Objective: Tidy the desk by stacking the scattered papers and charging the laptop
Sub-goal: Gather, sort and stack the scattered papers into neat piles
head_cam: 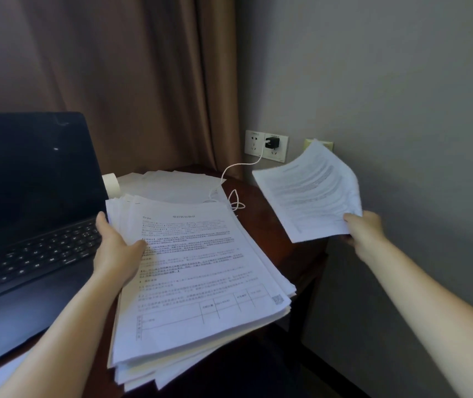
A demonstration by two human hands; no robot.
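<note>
A thick stack of printed papers (200, 282) lies in the middle, jutting past the desk's front edge. My left hand (117, 248) grips its left edge, thumb on the top sheet. My right hand (364, 231) holds a thin bundle of printed sheets (309, 193) in the air to the right, above the desk's corner. More loose white sheets (172, 185) lie behind the stack. An open dark laptop (28, 211) with a black screen stands at the left. A black charger (272, 143) sits in the wall socket, and its white cable (235, 179) trails down onto the loose sheets.
The dark wooden desk (261, 225) ends close to the grey wall on the right. A roll of pale tape (111, 183) stands beside the laptop screen. Brown curtains (114, 81) hang behind. A white socket panel (254, 142) is on the wall.
</note>
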